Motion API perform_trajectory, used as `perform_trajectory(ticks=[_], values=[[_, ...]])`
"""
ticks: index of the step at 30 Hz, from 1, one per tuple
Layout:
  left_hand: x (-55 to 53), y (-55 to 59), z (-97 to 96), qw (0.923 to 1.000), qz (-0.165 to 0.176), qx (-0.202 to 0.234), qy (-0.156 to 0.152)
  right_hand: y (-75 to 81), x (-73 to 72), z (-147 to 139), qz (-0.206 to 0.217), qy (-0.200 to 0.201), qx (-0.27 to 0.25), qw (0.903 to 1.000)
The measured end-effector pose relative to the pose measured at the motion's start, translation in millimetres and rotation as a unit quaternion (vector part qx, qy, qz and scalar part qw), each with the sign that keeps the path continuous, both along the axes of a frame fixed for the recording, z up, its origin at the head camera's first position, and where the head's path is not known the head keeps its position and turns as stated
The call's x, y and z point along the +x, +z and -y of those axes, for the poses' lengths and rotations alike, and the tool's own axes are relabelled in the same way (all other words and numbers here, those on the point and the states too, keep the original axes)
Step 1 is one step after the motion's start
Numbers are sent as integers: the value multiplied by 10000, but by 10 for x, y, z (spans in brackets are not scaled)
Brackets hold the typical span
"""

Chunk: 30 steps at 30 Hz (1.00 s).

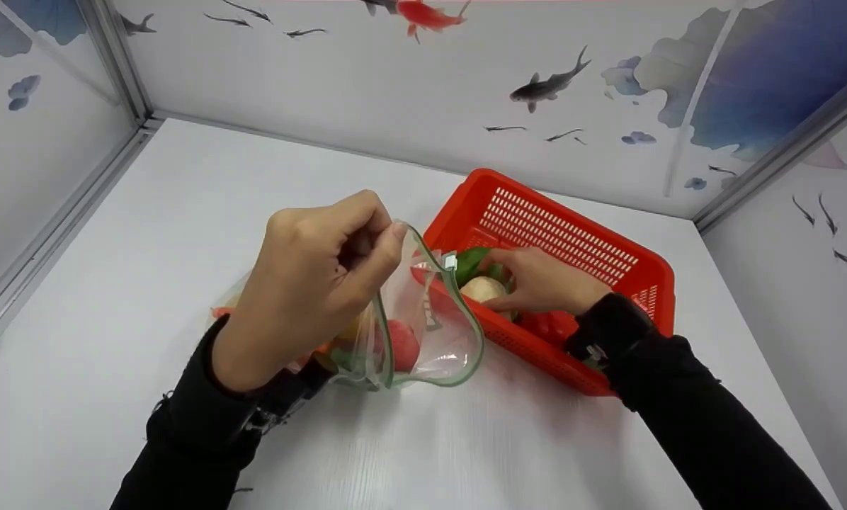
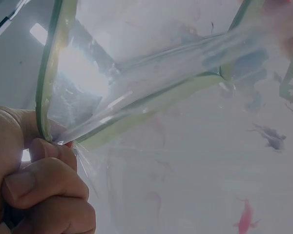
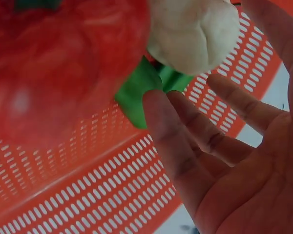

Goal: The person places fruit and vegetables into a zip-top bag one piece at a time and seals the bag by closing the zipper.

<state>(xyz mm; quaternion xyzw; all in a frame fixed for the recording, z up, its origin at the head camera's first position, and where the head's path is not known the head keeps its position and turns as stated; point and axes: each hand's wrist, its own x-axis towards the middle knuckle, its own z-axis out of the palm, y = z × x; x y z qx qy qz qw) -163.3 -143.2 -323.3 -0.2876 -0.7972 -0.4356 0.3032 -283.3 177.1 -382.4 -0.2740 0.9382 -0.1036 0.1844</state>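
My left hand point(image 1: 310, 283) pinches the green-edged rim of a clear plastic bag point(image 1: 472, 319) between thumb and fingers, holding its mouth up and open. Inside the bag lie a round pinkish-red item point(image 1: 402, 346) and other colourful pieces, partly hidden by the hand. Over the red basket point(image 1: 572, 219), my right hand point(image 1: 547, 278) reaches down with fingers spread around a pale, garlic-like bulb point(image 3: 195, 36). In the right wrist view its fingers stand apart beside the bulb, near a green vegetable point(image 3: 136, 92). A large glossy red vegetable point(image 3: 58, 68) fills that view's upper left.
The basket has slotted walls and stands right of the bag on a white table point(image 1: 423, 453). Behind, a white panel point(image 1: 395, 92) printed with fish closes off the table, with side panels at left and right.
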Motion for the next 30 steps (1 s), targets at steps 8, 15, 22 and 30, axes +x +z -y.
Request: perform_trajectory(ticks=[8,15,22,30], values=[[6,4,-2,10000,9,-12,-55,-62,-1,45,86,64,-21,9999],[10,9,1,10000,6,3,-64,-70,-16,25,378,-105,-166,9991],[14,10,11,10000,-2,-17,-70,-38,3,-25,335,-240,-269,9988],[8,12,14,10000,49,-35,-62,108,44,-104,-192,-162,-458,9986]])
